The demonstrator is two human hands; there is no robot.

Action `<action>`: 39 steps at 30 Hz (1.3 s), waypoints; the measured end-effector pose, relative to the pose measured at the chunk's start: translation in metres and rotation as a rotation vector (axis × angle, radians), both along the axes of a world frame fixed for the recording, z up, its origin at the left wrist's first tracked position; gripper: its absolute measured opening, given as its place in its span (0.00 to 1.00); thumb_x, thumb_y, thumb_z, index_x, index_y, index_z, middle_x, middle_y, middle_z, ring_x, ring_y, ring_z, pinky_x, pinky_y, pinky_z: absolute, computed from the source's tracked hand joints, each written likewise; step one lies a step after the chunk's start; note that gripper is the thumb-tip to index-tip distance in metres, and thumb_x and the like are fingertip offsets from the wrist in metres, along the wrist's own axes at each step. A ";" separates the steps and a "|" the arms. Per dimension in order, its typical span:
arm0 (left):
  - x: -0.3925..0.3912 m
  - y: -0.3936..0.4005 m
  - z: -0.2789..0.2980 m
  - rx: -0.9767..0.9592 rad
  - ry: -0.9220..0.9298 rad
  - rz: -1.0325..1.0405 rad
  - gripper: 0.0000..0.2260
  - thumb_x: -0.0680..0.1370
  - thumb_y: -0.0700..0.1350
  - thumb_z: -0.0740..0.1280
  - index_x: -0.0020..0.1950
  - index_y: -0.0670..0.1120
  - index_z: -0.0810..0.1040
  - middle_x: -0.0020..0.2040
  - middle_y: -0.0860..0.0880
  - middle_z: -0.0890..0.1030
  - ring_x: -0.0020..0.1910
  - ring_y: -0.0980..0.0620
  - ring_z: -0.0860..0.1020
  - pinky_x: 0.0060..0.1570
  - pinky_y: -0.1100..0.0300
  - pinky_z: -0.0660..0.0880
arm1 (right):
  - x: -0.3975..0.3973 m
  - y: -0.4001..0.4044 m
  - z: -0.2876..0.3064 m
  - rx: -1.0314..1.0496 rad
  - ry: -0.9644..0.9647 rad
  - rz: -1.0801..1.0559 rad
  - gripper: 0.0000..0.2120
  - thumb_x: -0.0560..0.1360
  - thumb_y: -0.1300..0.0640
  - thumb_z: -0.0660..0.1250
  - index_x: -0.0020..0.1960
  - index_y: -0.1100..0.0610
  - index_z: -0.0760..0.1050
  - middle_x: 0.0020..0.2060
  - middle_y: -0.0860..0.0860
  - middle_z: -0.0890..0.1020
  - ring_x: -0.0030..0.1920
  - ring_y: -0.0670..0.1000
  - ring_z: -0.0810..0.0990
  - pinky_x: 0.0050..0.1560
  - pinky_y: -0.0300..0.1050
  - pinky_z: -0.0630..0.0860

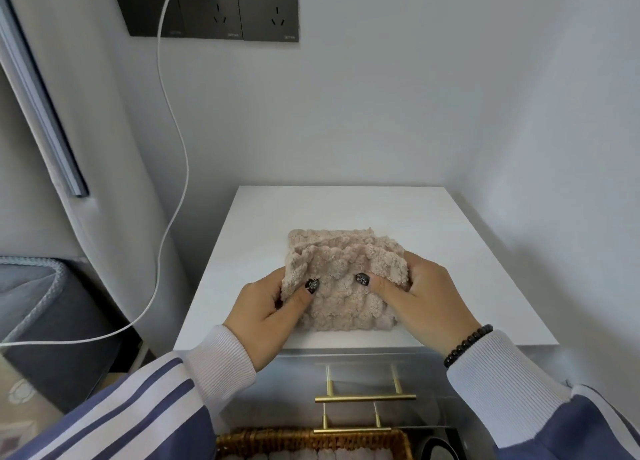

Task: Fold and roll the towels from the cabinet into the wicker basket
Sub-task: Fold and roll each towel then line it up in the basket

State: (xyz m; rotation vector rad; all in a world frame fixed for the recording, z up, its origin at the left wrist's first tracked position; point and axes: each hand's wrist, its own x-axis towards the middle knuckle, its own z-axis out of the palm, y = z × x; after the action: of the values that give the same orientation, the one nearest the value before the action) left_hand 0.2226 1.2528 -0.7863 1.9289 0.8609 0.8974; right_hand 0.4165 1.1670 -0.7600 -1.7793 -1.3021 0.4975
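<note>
A fluffy beige towel [341, 269] lies folded on the white cabinet top [433, 238], near its front edge. My left hand [270, 317] grips the towel's left side, thumb on top. My right hand [422, 300] grips its right side, thumb pressed into the pile. The near part of the towel is bunched up between both thumbs. A wicker basket [311, 440] stands on the floor below the cabinet front; pale rolled towels show inside it at the bottom edge of the view.
Two brass handles [365, 398] stick out from the cabinet's drawer fronts. A white charging cable [173, 168] hangs from a wall socket at the left. A grey upholstered piece [38, 303] stands at the far left. Walls close in behind and to the right.
</note>
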 end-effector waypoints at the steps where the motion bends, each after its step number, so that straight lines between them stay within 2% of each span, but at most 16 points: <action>1: 0.000 0.002 0.000 -0.006 -0.002 0.024 0.13 0.76 0.57 0.61 0.47 0.51 0.80 0.39 0.55 0.83 0.39 0.59 0.79 0.39 0.67 0.75 | 0.000 0.004 -0.003 -0.014 -0.031 0.005 0.11 0.74 0.44 0.68 0.53 0.48 0.76 0.32 0.53 0.81 0.29 0.54 0.78 0.31 0.43 0.75; 3: 0.003 0.009 0.000 -0.005 0.036 0.076 0.12 0.76 0.57 0.60 0.45 0.51 0.78 0.37 0.55 0.82 0.36 0.61 0.77 0.36 0.70 0.72 | 0.001 0.017 -0.013 -0.032 -0.064 -0.014 0.22 0.75 0.44 0.66 0.64 0.54 0.73 0.29 0.50 0.77 0.24 0.49 0.72 0.25 0.39 0.70; 4: 0.006 0.013 0.001 0.000 0.062 0.099 0.12 0.78 0.55 0.60 0.43 0.50 0.77 0.35 0.54 0.80 0.33 0.61 0.75 0.34 0.70 0.71 | 0.002 0.022 -0.016 -0.040 -0.071 -0.034 0.24 0.76 0.43 0.65 0.67 0.56 0.71 0.31 0.48 0.78 0.24 0.50 0.73 0.25 0.39 0.71; 7: 0.016 0.027 0.004 -0.013 0.118 0.162 0.15 0.80 0.52 0.59 0.37 0.44 0.69 0.29 0.51 0.71 0.25 0.58 0.66 0.27 0.68 0.65 | 0.007 0.036 -0.025 -0.075 -0.075 -0.093 0.27 0.76 0.41 0.64 0.67 0.57 0.71 0.44 0.51 0.82 0.34 0.52 0.81 0.33 0.41 0.78; 9: 0.023 0.039 0.006 -0.043 0.157 0.192 0.16 0.81 0.51 0.59 0.38 0.43 0.68 0.29 0.51 0.69 0.25 0.56 0.64 0.24 0.67 0.63 | 0.008 0.043 -0.025 -0.094 -0.023 -0.119 0.25 0.76 0.42 0.64 0.66 0.57 0.72 0.41 0.53 0.83 0.31 0.53 0.79 0.32 0.44 0.78; 11: 0.031 0.049 0.008 -0.059 0.227 0.202 0.17 0.81 0.52 0.58 0.37 0.44 0.67 0.29 0.51 0.69 0.27 0.54 0.65 0.26 0.65 0.63 | 0.010 0.048 -0.020 -0.149 -0.031 -0.101 0.21 0.77 0.43 0.63 0.62 0.57 0.72 0.35 0.55 0.81 0.25 0.49 0.71 0.25 0.39 0.70; 14: 0.041 0.059 0.010 -0.058 0.338 0.203 0.19 0.81 0.54 0.56 0.35 0.45 0.66 0.31 0.51 0.70 0.30 0.53 0.67 0.30 0.61 0.62 | 0.015 0.055 -0.008 -0.267 -0.042 -0.018 0.09 0.78 0.45 0.63 0.51 0.50 0.68 0.29 0.46 0.70 0.18 0.41 0.64 0.20 0.32 0.62; 16: 0.045 0.063 0.011 -0.038 0.398 0.212 0.19 0.82 0.54 0.54 0.36 0.44 0.68 0.33 0.50 0.72 0.31 0.53 0.69 0.31 0.60 0.64 | 0.019 0.060 -0.002 -0.285 -0.023 0.009 0.10 0.78 0.48 0.63 0.55 0.52 0.71 0.30 0.45 0.66 0.16 0.41 0.64 0.19 0.32 0.61; 17: 0.047 0.065 0.011 -0.031 0.422 0.217 0.19 0.82 0.54 0.53 0.36 0.44 0.68 0.33 0.49 0.73 0.32 0.53 0.69 0.31 0.60 0.64 | 0.023 0.062 -0.001 -0.285 -0.020 0.002 0.07 0.78 0.48 0.64 0.52 0.51 0.72 0.30 0.45 0.66 0.16 0.41 0.64 0.19 0.32 0.61; 18: 0.048 0.066 0.011 -0.028 0.437 0.224 0.19 0.82 0.54 0.52 0.36 0.45 0.68 0.34 0.49 0.73 0.32 0.52 0.69 0.31 0.60 0.65 | 0.023 0.064 0.003 -0.268 -0.030 -0.002 0.07 0.78 0.49 0.64 0.43 0.49 0.69 0.29 0.45 0.67 0.17 0.41 0.64 0.20 0.33 0.61; 20: 0.050 0.069 0.012 -0.040 0.454 0.237 0.20 0.82 0.54 0.51 0.35 0.45 0.66 0.34 0.49 0.73 0.32 0.53 0.69 0.32 0.60 0.65 | 0.026 0.069 0.004 -0.268 -0.053 -0.037 0.19 0.77 0.48 0.65 0.34 0.50 0.59 0.26 0.47 0.67 0.20 0.43 0.63 0.21 0.33 0.60; 25: 0.054 0.073 0.010 -0.042 0.461 0.275 0.20 0.83 0.53 0.51 0.35 0.46 0.65 0.33 0.50 0.71 0.31 0.54 0.68 0.30 0.60 0.63 | 0.031 0.083 -0.005 -0.257 -0.118 -0.153 0.26 0.76 0.45 0.65 0.30 0.55 0.55 0.24 0.48 0.61 0.26 0.48 0.60 0.25 0.39 0.57; 29: 0.057 0.077 0.007 -0.024 0.492 0.294 0.19 0.83 0.55 0.51 0.36 0.46 0.66 0.34 0.49 0.72 0.32 0.54 0.69 0.31 0.60 0.63 | 0.028 0.093 -0.009 -0.278 -0.097 -0.225 0.26 0.77 0.45 0.64 0.29 0.55 0.55 0.24 0.49 0.61 0.25 0.48 0.61 0.26 0.41 0.57; 35: 0.062 0.078 0.009 -0.004 0.636 0.339 0.13 0.82 0.52 0.52 0.47 0.44 0.71 0.39 0.49 0.74 0.37 0.51 0.73 0.36 0.58 0.68 | 0.024 0.103 -0.012 -0.334 -0.104 -0.272 0.25 0.77 0.43 0.63 0.30 0.56 0.61 0.26 0.50 0.68 0.26 0.49 0.67 0.27 0.42 0.62; 37: 0.062 0.076 0.010 0.068 0.726 0.363 0.14 0.82 0.52 0.52 0.50 0.45 0.70 0.41 0.49 0.75 0.40 0.49 0.74 0.39 0.57 0.70 | 0.023 0.100 -0.012 -0.307 -0.086 -0.294 0.21 0.77 0.43 0.62 0.33 0.56 0.62 0.28 0.49 0.68 0.27 0.48 0.67 0.27 0.42 0.62; 39: 0.063 0.074 0.012 0.139 0.787 0.371 0.14 0.82 0.53 0.51 0.52 0.45 0.70 0.42 0.48 0.75 0.41 0.48 0.75 0.41 0.57 0.71 | 0.020 0.094 -0.010 -0.258 -0.126 -0.317 0.14 0.78 0.46 0.61 0.42 0.56 0.66 0.33 0.48 0.70 0.30 0.49 0.69 0.30 0.42 0.64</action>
State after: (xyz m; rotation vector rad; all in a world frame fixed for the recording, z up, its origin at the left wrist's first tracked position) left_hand 0.2858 1.3267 -0.7741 2.3163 1.6871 0.3707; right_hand 0.4361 1.2607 -0.7702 -2.2162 -1.0450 0.3923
